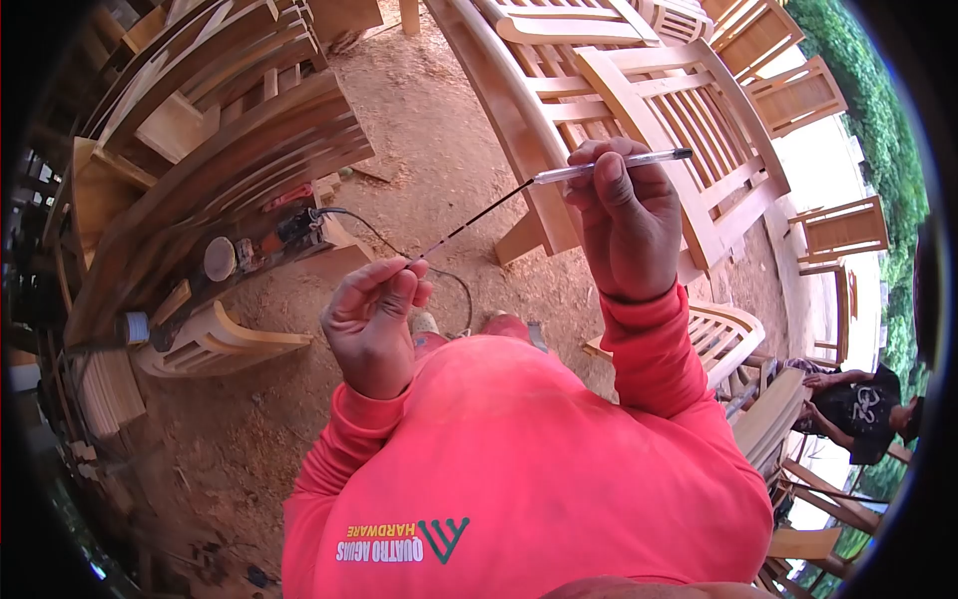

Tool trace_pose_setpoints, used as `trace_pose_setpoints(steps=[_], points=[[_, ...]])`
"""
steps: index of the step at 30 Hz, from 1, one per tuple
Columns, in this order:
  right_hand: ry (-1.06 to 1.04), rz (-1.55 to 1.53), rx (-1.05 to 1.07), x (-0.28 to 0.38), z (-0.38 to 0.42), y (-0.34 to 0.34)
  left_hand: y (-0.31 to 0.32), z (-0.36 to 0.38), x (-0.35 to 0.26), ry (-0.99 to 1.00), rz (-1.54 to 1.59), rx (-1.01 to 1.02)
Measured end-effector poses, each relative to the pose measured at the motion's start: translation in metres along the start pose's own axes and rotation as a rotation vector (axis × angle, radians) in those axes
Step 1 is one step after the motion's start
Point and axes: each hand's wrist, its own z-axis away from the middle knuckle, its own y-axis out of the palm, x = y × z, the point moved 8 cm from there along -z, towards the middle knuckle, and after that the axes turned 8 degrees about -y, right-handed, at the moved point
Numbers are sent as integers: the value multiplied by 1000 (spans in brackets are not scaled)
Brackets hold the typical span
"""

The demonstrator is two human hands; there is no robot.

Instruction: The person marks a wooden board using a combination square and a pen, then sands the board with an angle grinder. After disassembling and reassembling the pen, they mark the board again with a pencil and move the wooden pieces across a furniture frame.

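Note:
My right hand (631, 235) is closed around the clear barrel of a ballpoint pen (655, 157), its dark end pointing right. My left hand (371, 324) pinches one end of a thin, dark ink refill (483, 213) between thumb and fingers. The refill slants up to the right, and its other end meets the left opening of the barrel. How far it reaches inside cannot be made out. Both hands are raised in front of my red shirt (539, 469), above the dusty ground.
Wooden slatted furniture frames (689, 120) stand close by on the right, and carved wooden pieces (230, 150) are stacked on the left. A corded power tool (284, 235) lies near a round disc (220, 259). Another person (863, 409) in a dark shirt is at the far right.

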Motion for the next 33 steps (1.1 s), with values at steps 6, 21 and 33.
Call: trace_pose_setpoints(steps=[6,21,33], points=[[15,10,4,1,2,4,-2,6,-5,59,-91,6],[249,38,204,-45,43,43,14,0,-6,65,-281,176],[267,6,250,-60,56,46,16,6,-3,175,-316,237]])
